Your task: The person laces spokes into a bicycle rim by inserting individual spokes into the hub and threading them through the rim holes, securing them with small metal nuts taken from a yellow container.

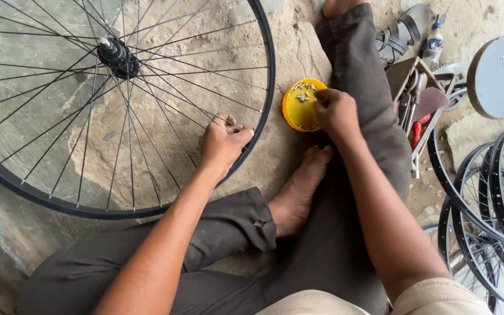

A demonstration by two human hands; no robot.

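While left hand [224, 142] pinches a spoke of the bicycle wheel [88, 105] | right hand [335, 111] closes fingers over small nipples in yellow lid [296, 108] beside the rim | step: lacing; next needs fine threading.

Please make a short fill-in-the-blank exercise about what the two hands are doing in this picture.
1. The left hand pinches a ____ of the bicycle wheel.
2. The right hand reaches into a small ____ dish of metal parts.
3. The person's feet are ____.

Missing words: spoke; yellow; bare
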